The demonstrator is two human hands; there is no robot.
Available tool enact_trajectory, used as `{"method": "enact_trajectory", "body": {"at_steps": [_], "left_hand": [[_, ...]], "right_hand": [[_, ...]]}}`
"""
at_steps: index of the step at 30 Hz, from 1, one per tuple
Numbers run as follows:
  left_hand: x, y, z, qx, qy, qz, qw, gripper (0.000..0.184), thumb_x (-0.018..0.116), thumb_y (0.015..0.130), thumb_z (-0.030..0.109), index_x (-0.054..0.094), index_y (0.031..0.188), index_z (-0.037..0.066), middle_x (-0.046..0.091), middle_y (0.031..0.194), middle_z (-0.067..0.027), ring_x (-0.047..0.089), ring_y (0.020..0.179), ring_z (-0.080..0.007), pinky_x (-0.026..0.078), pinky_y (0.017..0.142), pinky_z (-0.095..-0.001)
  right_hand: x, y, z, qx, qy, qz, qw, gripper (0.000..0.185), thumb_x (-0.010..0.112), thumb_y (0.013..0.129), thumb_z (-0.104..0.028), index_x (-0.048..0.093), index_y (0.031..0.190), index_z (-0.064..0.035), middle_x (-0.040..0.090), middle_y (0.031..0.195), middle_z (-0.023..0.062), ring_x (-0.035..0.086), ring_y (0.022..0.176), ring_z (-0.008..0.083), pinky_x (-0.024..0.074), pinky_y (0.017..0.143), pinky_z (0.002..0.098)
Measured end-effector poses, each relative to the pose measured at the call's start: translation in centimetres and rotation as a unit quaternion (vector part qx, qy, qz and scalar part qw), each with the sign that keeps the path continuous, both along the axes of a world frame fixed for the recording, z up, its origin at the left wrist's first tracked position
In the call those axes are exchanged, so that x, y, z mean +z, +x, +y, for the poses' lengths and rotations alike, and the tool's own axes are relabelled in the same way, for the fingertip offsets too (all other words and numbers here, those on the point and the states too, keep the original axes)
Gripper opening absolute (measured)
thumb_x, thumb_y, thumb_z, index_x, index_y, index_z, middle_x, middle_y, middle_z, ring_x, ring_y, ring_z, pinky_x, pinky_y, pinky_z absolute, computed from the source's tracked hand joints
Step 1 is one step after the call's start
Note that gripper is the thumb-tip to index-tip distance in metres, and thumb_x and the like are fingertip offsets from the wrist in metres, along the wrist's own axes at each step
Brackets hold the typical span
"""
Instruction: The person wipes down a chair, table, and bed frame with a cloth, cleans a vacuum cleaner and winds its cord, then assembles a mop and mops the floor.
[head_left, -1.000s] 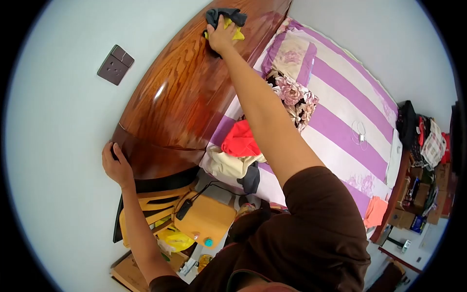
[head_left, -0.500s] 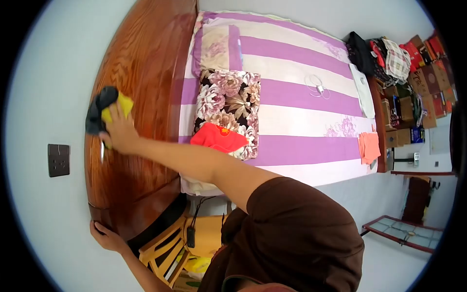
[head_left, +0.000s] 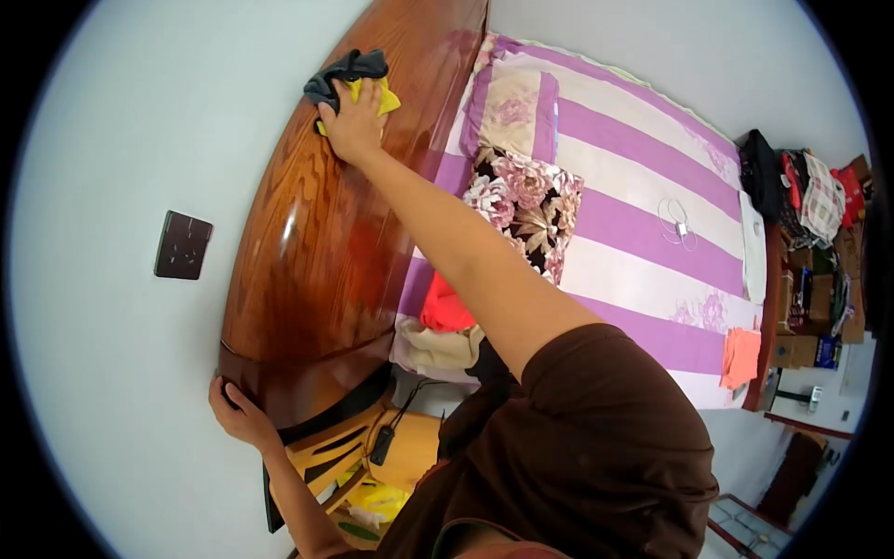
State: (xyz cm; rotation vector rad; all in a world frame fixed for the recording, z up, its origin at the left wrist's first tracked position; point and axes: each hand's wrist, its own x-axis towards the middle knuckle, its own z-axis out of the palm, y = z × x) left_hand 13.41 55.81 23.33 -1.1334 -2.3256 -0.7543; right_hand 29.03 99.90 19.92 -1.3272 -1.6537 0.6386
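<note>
My right hand (head_left: 354,123) presses a grey and yellow cloth (head_left: 346,70) against the polished wooden headboard (head_left: 321,242), high up near its outer edge. The fingers lie over the cloth, with its dark grey part bunched beyond them and yellow showing on both sides. At the headboard's lower end, my left hand (head_left: 244,421) grips the corner next to the wall, thumb and fingers bent round the edge.
Beside the headboard is a bed (head_left: 643,261) with purple and white striped bedding, a floral pillow (head_left: 535,200) and red fabric (head_left: 445,306). A wall socket (head_left: 183,245) is at left. A wooden chair (head_left: 410,449) stands below; boxes (head_left: 819,289) are piled at right.
My right hand has slid the cloth further up along the headboard, away from my left hand. My left hand stays at the corner. The whole view has shifted and tilted.
</note>
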Motion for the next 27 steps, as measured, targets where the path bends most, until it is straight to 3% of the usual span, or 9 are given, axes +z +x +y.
{"method": "enact_trajectory", "body": {"at_steps": [7, 13, 19, 22, 27], "left_hand": [[0.7, 0.9, 0.5, 0.01, -0.006, -0.024, 1.0, 0.031, 0.05, 0.099, 0.024, 0.061, 0.114, -0.001, 0.062, 0.121, -0.0157, 0.058, 0.11, -0.0327, 0.046, 0.095, -0.0397], [0.8, 1.2, 0.9, 0.019, -0.02, 0.002, 1.0, 0.034, 0.047, 0.101, 0.025, 0.06, 0.117, -0.002, 0.062, 0.122, -0.0159, 0.058, 0.111, -0.0313, 0.045, 0.096, -0.0376], [0.4, 1.1, 1.0, 0.054, -0.032, -0.025, 0.998, 0.035, 0.047, 0.1, 0.025, 0.06, 0.117, -0.003, 0.06, 0.126, -0.0178, 0.055, 0.117, -0.0341, 0.042, 0.101, -0.0419], [0.3, 0.7, 0.8, 0.055, -0.072, 0.036, 0.995, 0.035, 0.046, 0.1, 0.024, 0.06, 0.117, -0.004, 0.059, 0.126, -0.0189, 0.054, 0.118, -0.035, 0.041, 0.101, -0.0424], [0.3, 0.8, 1.4, 0.074, -0.128, 0.176, 0.973, 0.046, 0.041, 0.102, 0.033, 0.053, 0.128, -0.002, 0.043, 0.142, -0.0213, 0.041, 0.13, -0.04, 0.033, 0.108, -0.0485]], "right_hand": [[-0.3, 0.0, 4.4, -0.051, 0.026, -0.003, 0.998, 0.057, 0.053, 0.091, -0.046, 0.045, 0.141, -0.0203, 0.021, 0.154, 0.0232, 0.016, 0.142, 0.0436, 0.022, 0.106, 0.0662], [-0.7, 0.7, 13.5, -0.088, 0.083, -0.001, 0.993, 0.053, 0.056, 0.088, -0.045, 0.053, 0.135, -0.0203, 0.028, 0.151, 0.0235, 0.019, 0.142, 0.0421, 0.0194, 0.107, 0.0647], [-1.4, 3.5, 22.6, -0.062, 0.093, 0.012, 0.994, 0.054, 0.054, 0.089, -0.047, 0.052, 0.136, -0.0219, 0.027, 0.151, 0.023, 0.019, 0.141, 0.043, 0.019, 0.106, 0.0656], [-1.4, 5.1, 26.3, -0.059, 0.094, 0.011, 0.994, 0.054, 0.053, 0.089, -0.048, 0.052, 0.137, -0.0221, 0.028, 0.151, 0.0228, 0.019, 0.141, 0.0431, 0.0188, 0.106, 0.0662], [-1.7, 6.2, 27.0, -0.009, 0.128, -0.032, 0.991, 0.053, 0.052, 0.09, -0.049, 0.051, 0.136, -0.0226, 0.032, 0.148, 0.0249, 0.022, 0.14, 0.0432, 0.0155, 0.107, 0.0696]]}}
